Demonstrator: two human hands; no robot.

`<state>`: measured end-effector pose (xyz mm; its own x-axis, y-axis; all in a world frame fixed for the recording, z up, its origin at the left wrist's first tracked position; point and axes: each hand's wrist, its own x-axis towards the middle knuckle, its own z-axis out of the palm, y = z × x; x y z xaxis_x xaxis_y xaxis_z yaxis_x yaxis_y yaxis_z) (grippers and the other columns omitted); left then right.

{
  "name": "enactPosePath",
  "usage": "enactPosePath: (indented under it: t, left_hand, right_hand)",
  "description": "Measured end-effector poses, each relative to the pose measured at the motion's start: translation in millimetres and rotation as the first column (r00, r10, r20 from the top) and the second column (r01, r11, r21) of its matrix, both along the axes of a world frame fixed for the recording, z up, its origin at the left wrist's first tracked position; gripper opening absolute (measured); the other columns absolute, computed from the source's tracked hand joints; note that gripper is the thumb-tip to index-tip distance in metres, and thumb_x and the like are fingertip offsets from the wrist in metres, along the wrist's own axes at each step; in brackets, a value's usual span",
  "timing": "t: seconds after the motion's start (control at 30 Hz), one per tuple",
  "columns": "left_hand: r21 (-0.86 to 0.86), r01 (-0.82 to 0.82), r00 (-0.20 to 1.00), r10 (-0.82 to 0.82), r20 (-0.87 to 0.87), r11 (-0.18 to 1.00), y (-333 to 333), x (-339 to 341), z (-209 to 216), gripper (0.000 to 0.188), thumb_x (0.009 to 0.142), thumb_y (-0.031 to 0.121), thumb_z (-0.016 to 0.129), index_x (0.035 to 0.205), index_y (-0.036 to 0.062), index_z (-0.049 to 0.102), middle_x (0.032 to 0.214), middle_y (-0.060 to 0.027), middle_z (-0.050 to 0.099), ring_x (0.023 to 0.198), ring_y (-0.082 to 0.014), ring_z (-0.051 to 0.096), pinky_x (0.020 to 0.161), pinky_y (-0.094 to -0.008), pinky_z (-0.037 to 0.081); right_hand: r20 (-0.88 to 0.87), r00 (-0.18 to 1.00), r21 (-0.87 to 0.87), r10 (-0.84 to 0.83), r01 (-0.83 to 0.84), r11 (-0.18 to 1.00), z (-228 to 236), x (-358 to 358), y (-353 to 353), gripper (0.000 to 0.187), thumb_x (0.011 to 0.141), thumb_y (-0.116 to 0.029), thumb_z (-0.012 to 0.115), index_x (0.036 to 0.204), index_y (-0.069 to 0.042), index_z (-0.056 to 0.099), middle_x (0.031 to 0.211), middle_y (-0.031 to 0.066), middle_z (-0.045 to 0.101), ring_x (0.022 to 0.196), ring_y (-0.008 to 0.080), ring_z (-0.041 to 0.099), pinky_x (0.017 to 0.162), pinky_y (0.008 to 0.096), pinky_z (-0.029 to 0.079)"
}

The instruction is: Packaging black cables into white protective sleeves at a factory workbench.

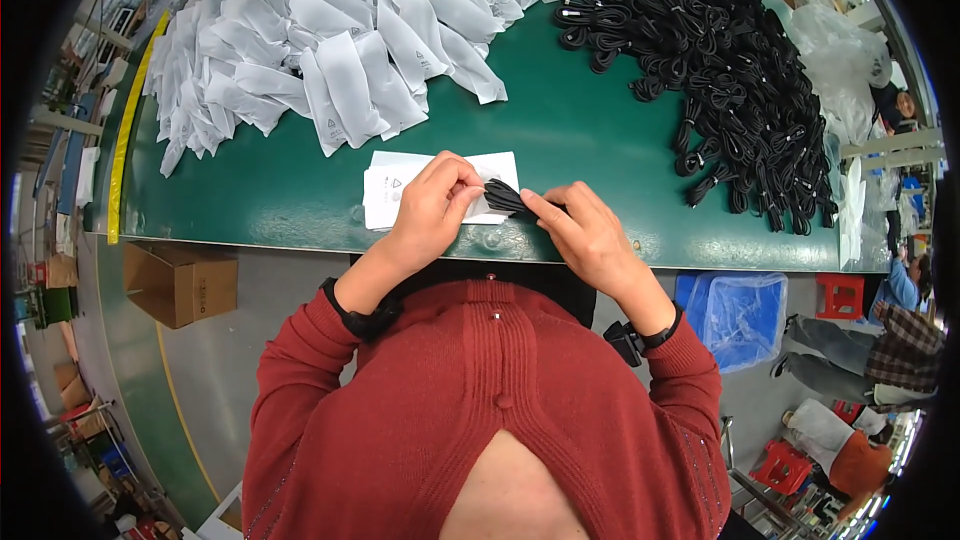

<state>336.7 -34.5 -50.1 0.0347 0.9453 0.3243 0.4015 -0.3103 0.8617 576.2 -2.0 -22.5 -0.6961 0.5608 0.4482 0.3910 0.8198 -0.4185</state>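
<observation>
black cable bundle is pinched by the right hand; left hand, at its nine o'clock, pinches over white bags, grip unclear.

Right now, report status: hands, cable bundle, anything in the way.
Right hand gripping black cable bundle. Left hand at bundle's end, grip unclear. Bundle's end at flat white bags. Nothing visibly blocking; cable pile and white pouches lie apart.

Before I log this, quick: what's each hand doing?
Left hand: closed, fingertips pinched over white pouches; exact grip unclear.
Right hand: closed, holding a black cable bundle.
</observation>
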Motion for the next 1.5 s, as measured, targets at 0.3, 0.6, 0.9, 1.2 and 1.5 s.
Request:
enactPosePath:
  t: [0.3,0.6,0.9,1.2,1.5]
  left_hand:
    - [0.296,0.244,0.95,-0.166,-0.265,0.923,0,3,16,0.015,0.077,-0.005,0.068,0.086,0.0032,0.059,0.097,-0.0099,0.059,0.085,-0.0281,0.054,0.076,-0.036,0.046]
    - [0.259,0.155,0.97,-0.097,-0.222,0.953,8,4,30,0.014,0.079,0.0,0.07,0.086,0.0045,0.058,0.102,-0.0092,0.059,0.095,-0.03,0.053,0.082,-0.0374,0.045]
    - [-0.107,0.247,0.846,-0.16,0.508,0.963,30,-3,49,0.011,0.098,0.013,0.059,0.092,0.0036,0.059,0.113,-0.006,0.061,0.106,-0.0149,0.054,0.093,-0.0324,0.046]
    - [-0.119,0.194,0.837,-0.101,0.538,0.974,71,-42,78,0.026,0.101,0.024,0.057,0.113,0.0015,0.06,0.114,-0.0078,0.065,0.098,-0.0118,0.06,0.086,-0.0275,0.047]
    - [0.079,-0.455,0.841,0.398,0.366,0.887,119,-117,62,0.029,0.098,0.023,0.061,0.114,-0.0011,0.062,0.109,-0.0044,0.065,0.096,-0.0111,0.058,0.082,-0.0284,0.047]
  right_hand:
    - [-0.141,0.981,-0.74,-0.136,-0.013,0.673,-20,12,7,0.034,0.091,-0.004,0.064,0.125,-0.004,0.062,0.09,0.0111,0.061,0.074,0.0216,0.057,0.064,0.0311,0.048]
    - [-0.274,0.952,-0.446,-0.14,0.004,0.895,-3,-15,-3,0.03,0.09,-0.003,0.068,0.119,-0.002,0.061,0.1,0.0064,0.059,0.079,0.0131,0.056,0.068,0.0266,0.048]
    - [-0.473,0.871,-0.298,-0.134,-0.015,0.955,12,-22,2,0.039,0.081,0.0,0.074,0.117,-0.005,0.063,0.107,0.0119,0.056,0.093,0.0218,0.059,0.074,0.0291,0.051]
    - [0.36,0.308,0.293,-0.881,0.859,0.42,-24,103,80,0.039,0.091,-0.031,0.068,0.12,-0.006,0.064,0.117,0.0257,0.058,0.103,0.041,0.06,0.086,0.0475,0.051]
    - [0.133,0.756,0.148,-0.641,0.625,0.767,-34,66,42,0.042,0.091,-0.022,0.067,0.122,0.005,0.06,0.123,0.0243,0.056,0.107,0.0393,0.059,0.091,0.0453,0.05]
